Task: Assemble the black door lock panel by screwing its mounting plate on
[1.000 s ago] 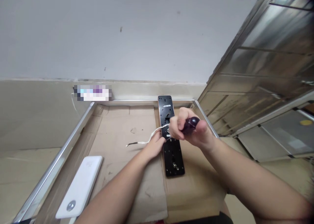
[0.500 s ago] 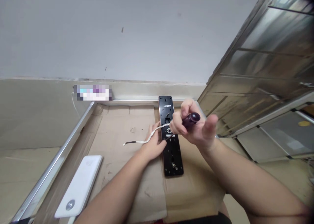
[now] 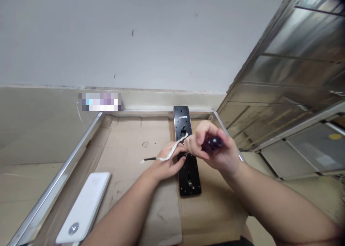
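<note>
The right hand [image 3: 215, 149] is clenched around the bulbous handle of a dark purple screwdriver [image 3: 212, 144]; the fingers wrap the handle from one side and the thumb closes from the other, so the shaft is hidden and its tip cannot be seen. This hand hangs over the upper right part of a long black metal lock plate [image 3: 187, 177], which lies flat on a sheet of brown cardboard [image 3: 142, 138]; the plate has holes and cut-outs along its length, a small white label near its far end and a small metal fitting near its near end. The left hand [image 3: 165, 165] sits just beside the plate's left edge, its fingers curled and reaching over that edge. A white-sheathed wire [image 3: 171, 153] crosses these fingers, with its dark, bare-looking end pointing away to the left over the cardboard and its other end rising towards a cut-out in the plate; I cannot tell whether the left hand is pinching it or the wire is only lying across the fingers. The cardboard rests on an aluminium-edged worktop [image 3: 55, 179]; a flat white slab-shaped device [image 3: 83, 206] with a round grey mark lies on the cardboard, near the left trim and well apart from the hands.
</note>
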A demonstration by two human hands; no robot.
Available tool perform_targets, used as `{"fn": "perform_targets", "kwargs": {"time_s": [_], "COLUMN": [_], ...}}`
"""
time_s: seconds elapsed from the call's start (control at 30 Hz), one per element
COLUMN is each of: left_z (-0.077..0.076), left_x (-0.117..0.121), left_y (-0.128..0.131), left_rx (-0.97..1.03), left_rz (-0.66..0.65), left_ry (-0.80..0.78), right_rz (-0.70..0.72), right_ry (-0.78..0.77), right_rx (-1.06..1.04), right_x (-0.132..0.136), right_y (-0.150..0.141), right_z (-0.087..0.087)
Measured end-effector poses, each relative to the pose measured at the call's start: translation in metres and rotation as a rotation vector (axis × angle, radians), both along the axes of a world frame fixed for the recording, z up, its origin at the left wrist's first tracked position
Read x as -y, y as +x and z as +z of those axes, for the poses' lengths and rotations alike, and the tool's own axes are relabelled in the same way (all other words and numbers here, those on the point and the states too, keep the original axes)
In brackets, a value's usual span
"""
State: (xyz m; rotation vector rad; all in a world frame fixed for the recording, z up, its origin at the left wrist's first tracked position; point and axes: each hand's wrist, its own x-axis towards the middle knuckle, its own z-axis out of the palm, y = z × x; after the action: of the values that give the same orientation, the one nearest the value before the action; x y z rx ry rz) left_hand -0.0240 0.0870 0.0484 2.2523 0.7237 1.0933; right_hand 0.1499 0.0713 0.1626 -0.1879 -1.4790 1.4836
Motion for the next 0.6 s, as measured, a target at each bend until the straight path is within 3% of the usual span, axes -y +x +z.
{"fn": "perform_targets", "kwargs": {"time_s": [0.13, 0.37, 0.6], "left_z": [0.003, -0.007, -0.008], "left_x": [-0.001, 0.0, 0.002], "left_y": [-0.004, -0.005, 0.0], "left_rx": [-0.008, -0.055, -0.058], "left_rz": [-0.047, 0.101, 0.174], "left_ry": [0.074, 0.004, -0.076], "right_rz": [-0.053, -0.157, -0.455], "right_ry": [0.038, 0.099, 0.149], "right_rx": [-0.031, 0.097, 0.161], "right_x": [0.002, 0.006, 0.016], "right_y": [-0.006, 0.0, -0.004], "right_z": [0.0, 0.009, 0.01]}}
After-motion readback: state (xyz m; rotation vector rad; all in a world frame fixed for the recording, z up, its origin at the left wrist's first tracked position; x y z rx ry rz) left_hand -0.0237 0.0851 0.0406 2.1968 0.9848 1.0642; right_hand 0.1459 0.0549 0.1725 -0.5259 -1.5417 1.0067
